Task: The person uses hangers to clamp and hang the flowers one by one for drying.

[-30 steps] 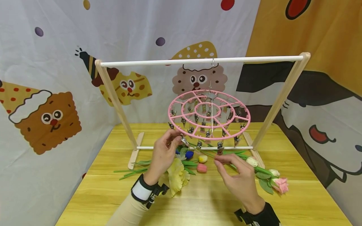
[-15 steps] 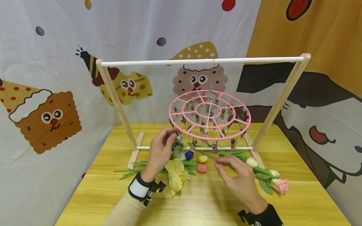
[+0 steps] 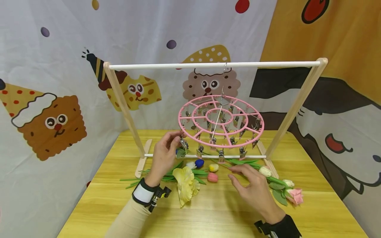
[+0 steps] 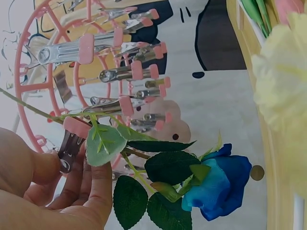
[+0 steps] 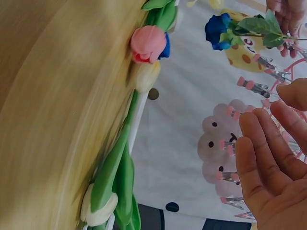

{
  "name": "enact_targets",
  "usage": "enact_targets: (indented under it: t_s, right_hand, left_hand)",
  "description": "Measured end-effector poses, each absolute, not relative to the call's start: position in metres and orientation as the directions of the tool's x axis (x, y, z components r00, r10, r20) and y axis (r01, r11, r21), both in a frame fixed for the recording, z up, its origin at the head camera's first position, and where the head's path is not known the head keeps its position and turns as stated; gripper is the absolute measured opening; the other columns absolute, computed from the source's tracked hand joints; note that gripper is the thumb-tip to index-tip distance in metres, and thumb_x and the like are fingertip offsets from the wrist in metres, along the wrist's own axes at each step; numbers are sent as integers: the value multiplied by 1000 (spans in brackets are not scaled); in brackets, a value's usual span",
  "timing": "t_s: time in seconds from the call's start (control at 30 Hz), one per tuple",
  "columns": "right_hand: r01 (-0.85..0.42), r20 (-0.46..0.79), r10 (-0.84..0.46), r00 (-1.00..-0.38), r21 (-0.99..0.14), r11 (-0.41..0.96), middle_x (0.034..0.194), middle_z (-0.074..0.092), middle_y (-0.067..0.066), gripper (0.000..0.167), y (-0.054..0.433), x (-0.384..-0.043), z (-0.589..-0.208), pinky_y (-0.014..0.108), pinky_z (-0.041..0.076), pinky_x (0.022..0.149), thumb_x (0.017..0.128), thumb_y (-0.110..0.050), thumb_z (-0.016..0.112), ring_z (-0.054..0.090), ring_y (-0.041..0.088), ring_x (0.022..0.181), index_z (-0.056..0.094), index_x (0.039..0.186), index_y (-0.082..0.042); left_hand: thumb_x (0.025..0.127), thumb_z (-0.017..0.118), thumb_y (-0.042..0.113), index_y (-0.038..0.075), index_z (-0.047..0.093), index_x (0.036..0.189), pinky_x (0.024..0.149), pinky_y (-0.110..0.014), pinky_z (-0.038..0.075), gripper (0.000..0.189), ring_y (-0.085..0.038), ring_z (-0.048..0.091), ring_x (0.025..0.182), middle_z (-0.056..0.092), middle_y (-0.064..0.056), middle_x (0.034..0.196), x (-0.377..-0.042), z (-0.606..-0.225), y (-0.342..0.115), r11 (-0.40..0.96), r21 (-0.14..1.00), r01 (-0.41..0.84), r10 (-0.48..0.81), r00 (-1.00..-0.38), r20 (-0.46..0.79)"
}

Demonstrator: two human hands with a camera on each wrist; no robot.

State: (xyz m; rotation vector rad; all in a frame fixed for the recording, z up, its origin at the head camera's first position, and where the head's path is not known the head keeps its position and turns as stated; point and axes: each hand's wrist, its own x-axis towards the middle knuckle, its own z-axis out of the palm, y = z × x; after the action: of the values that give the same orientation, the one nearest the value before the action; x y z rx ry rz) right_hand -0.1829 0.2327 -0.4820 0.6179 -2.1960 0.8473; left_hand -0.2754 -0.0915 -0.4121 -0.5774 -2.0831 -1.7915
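In the left wrist view, my left hand pinches a metal clip with pink tips between thumb and fingers. The clip's tips are at the stem of a blue rose, whose bloom hangs downward. This clip is at the left rim of a round pink hanging clip rack; in the head view the hand mostly hides the rose. My right hand hovers below the rack's front right, thumb and fingers apart and holding nothing. Its fingers look relaxed in the right wrist view, with the blue rose farther off.
The rack hangs by a hook from the white bar of a wooden stand. Beneath it on the table lie a yellow flower, a pink tulip, a yellow tulip, white tulips and a pink rose.
My left hand has moved left with the clip, and the rack has turned, its front clips swinging leftward. The right hand has stayed nearly in place, its thumb and fingers slightly farther apart.
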Motion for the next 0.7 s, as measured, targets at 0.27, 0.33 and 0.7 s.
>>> enact_targets:
  t_s: [0.27,0.33,0.7]
  right_hand:
    - [-589,712,-206,-672,-345,730,116,85,0,41,241,-188,-489,15,63,94,88,3,99,84,21,102,87,123,-14]
    - [-585,708,-212,-673,-336,738,116,85,1,42,243,-189,-491,12,62,93,88,3,99,84,22,101,86,123,-15]
    - [-539,653,-234,-721,-316,781,121,83,12,43,253,-196,-498,37,69,71,90,1,98,83,30,96,85,129,-9]
  left_hand:
    - [121,62,11,-1,75,143,103,-32,71,28,-39,81,121,81,-25,138,-284,-411,-98,119,862,493,76,-870,488]
    - [121,63,10,-2,75,143,105,-37,71,28,-40,81,121,81,-24,138,-287,-411,-99,127,858,498,81,-867,491]
    - [119,65,8,-4,76,141,98,-29,71,27,-44,82,113,81,-28,136,-301,-411,-102,186,831,525,89,-851,518]
